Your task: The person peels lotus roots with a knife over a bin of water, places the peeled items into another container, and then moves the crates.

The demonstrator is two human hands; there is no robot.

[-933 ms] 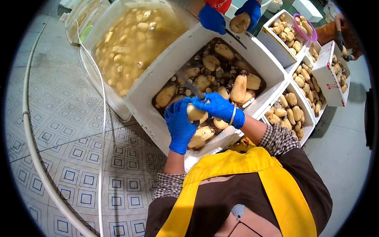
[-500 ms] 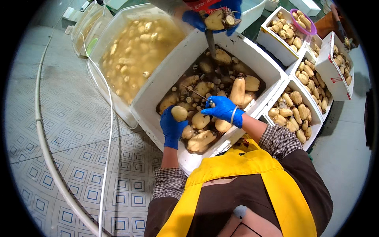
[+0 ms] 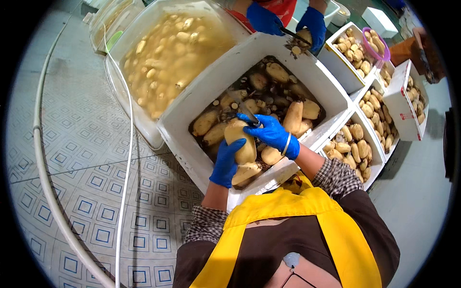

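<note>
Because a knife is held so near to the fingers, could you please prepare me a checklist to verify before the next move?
1. Left hand gripping the root piece: ok.
2. Right hand holding the knife: ok.
3. Blue gloves on both hands: ok.
4. Blade clear of all left-hand fingers: cannot tell; some are hidden by the root piece.
5. Co-worker's hands apart from these hands: ok, at the far side of the white box.

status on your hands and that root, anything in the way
Left hand grips root. Right hand holds knife near root's far end. Co-worker's hands at box's far rim, clear.
</note>
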